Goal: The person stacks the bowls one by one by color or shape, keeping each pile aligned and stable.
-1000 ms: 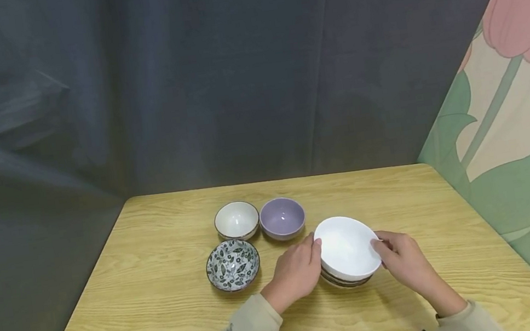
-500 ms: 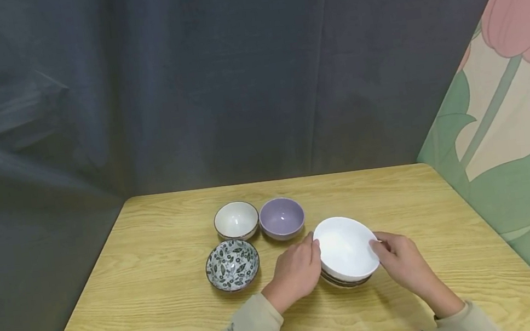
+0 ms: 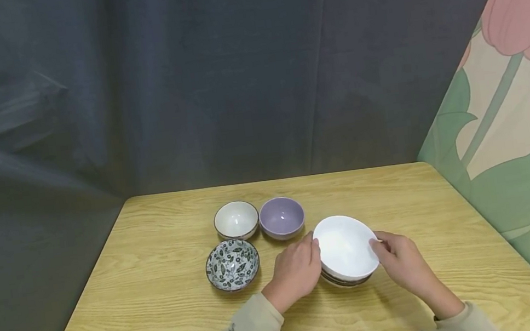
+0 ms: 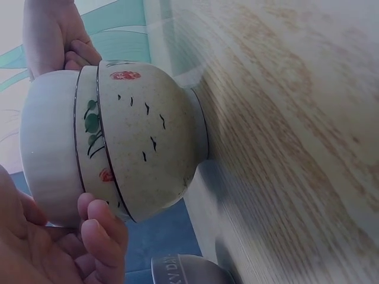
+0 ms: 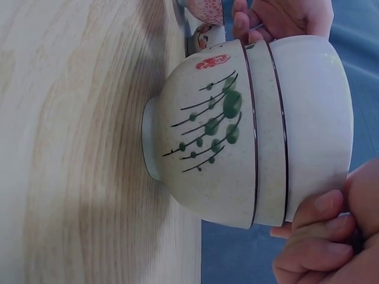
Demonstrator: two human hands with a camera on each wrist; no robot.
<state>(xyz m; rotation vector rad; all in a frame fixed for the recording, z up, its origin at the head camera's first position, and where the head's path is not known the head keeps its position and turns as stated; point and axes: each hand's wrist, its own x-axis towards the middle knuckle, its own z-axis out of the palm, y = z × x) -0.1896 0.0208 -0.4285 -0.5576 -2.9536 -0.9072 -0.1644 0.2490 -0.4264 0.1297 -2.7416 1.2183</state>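
A plain white bowl (image 3: pixel 347 249) sits in the top of a stack, over two cream bowls with dark rims. The lowest cream bowl (image 4: pixel 154 142) has green and red painting and its foot is on the table; the middle cream bowl (image 5: pixel 269 136) is nested in it. My left hand (image 3: pixel 299 266) grips the white bowl's left rim, thumb on top, with fingertips reaching down by the middle bowl. Across from it, my right hand (image 3: pixel 401 262) pinches the right rim, thumb over the edge and fingers curled below.
Left of the stack stand a black-and-white leaf-patterned bowl (image 3: pixel 232 266), a white bowl with a brown rim (image 3: pixel 236 220) and a purple bowl (image 3: pixel 282 218), close together on the wooden table (image 3: pixel 152 301). A dark curtain (image 3: pixel 235 81) hangs behind, and a tulip-printed cloth (image 3: pixel 517 156) at right.
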